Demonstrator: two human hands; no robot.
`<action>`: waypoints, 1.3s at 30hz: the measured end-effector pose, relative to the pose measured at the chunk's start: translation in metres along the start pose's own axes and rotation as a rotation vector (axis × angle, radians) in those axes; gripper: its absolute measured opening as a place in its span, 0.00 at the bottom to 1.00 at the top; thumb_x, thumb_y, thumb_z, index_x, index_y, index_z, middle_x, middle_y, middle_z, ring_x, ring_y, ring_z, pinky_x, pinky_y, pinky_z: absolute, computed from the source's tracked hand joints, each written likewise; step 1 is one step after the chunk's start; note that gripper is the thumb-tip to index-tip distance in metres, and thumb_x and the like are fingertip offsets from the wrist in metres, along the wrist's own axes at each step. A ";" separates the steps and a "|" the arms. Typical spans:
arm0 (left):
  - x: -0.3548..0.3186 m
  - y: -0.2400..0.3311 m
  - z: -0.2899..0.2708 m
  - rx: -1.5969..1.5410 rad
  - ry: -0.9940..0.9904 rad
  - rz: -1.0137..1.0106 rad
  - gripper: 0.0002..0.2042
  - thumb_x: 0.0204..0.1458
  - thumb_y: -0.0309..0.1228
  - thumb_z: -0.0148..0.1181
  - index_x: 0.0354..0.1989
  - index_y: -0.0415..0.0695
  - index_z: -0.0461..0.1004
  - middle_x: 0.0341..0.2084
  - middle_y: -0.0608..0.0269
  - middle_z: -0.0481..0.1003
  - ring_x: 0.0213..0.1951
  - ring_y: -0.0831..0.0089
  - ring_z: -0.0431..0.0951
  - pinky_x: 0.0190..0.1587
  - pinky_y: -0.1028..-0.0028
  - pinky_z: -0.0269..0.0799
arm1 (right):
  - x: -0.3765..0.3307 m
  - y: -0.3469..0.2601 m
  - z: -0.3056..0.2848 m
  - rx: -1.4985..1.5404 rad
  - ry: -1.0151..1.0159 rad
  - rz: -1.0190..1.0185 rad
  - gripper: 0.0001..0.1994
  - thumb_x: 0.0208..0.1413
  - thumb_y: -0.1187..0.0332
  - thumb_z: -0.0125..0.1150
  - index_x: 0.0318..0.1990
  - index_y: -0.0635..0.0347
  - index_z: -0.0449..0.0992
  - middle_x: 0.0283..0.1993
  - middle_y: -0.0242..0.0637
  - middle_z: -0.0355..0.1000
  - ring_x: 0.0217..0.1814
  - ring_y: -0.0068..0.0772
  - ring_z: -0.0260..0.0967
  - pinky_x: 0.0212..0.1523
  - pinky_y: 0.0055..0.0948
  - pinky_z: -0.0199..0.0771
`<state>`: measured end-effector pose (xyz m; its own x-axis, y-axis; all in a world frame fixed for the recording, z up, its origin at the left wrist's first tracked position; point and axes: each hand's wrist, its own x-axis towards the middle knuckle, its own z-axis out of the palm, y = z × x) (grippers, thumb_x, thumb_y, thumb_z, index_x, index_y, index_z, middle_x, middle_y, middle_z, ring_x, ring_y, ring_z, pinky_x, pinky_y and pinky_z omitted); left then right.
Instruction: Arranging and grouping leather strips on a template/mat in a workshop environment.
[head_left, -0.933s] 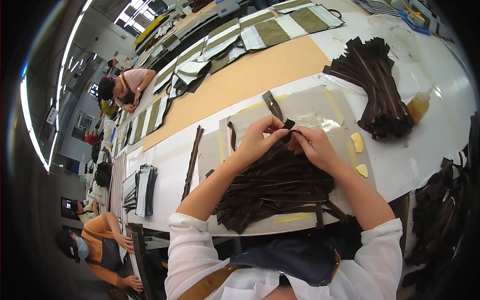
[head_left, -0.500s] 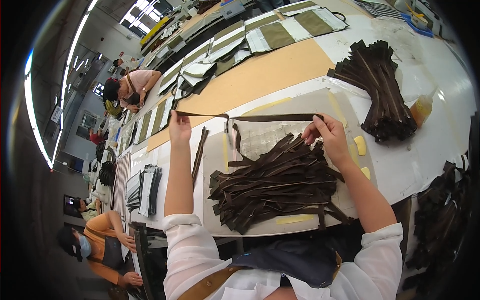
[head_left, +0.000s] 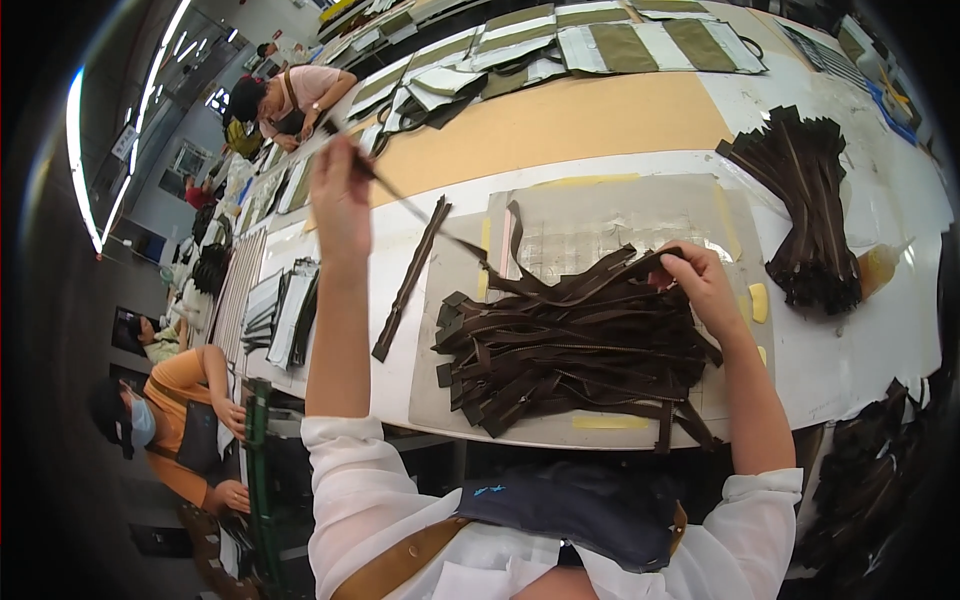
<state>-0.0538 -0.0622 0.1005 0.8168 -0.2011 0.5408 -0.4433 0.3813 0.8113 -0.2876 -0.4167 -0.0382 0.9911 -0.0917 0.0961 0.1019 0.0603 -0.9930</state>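
A heap of dark brown zippers [head_left: 580, 350] with metal teeth lies on the grey board [head_left: 625, 200] before me. My left hand [head_left: 340, 190], blurred and raised beyond the heap's left side, is closed on the end of a zipper strip [head_left: 430, 222]. That strip slants down from it towards the heap. At the heap's far right edge, my right hand [head_left: 700, 285] pinches a brown zipper end between thumb and fingers. Whether both hands hold the same zipper is unclear where the strips overlap. One separate zipper [head_left: 412, 280] rests left of the board.
A bundle of brown zippers [head_left: 805, 210] stands at the right beside a bottle of yellowish liquid [head_left: 880, 265]. Green-and-white fabric panels [head_left: 640, 48] line the far side. Stacked pieces [head_left: 290, 312] lie at left. Co-workers [head_left: 185, 420] work along the left.
My left hand has moved left and farther up, and the strip now slants instead of stretching level. My right hand is lower, close against the heap. The whole view has shifted slightly.
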 end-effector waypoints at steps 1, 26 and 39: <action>-0.008 -0.009 0.036 0.041 -0.004 -0.103 0.10 0.65 0.35 0.56 0.45 0.41 0.76 0.36 0.65 0.78 0.39 0.79 0.77 0.46 0.77 0.74 | -0.001 0.003 -0.008 -0.047 0.065 -0.024 0.11 0.64 0.67 0.53 0.38 0.66 0.78 0.31 0.31 0.75 0.35 0.19 0.69 0.40 0.21 0.69; -0.106 -0.101 0.032 1.089 -0.861 -0.113 0.12 0.52 0.28 0.65 0.45 0.43 0.77 0.42 0.55 0.75 0.49 0.58 0.74 0.56 0.62 0.68 | 0.008 0.019 -0.002 -0.727 0.383 -0.359 0.05 0.60 0.72 0.61 0.38 0.66 0.76 0.44 0.39 0.72 0.49 0.34 0.69 0.51 0.28 0.68; -0.098 -0.094 0.038 0.990 -0.667 -0.407 0.16 0.47 0.38 0.73 0.36 0.42 0.73 0.31 0.58 0.78 0.39 0.61 0.77 0.42 0.65 0.71 | 0.012 -0.002 0.021 -0.521 0.285 -0.216 0.05 0.59 0.73 0.62 0.40 0.63 0.79 0.44 0.38 0.75 0.49 0.34 0.70 0.53 0.29 0.69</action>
<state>-0.1057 -0.1129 -0.0205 0.7418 -0.6705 -0.0140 -0.5262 -0.5947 0.6078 -0.2740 -0.3971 -0.0332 0.8839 -0.3130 0.3474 0.1712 -0.4747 -0.8633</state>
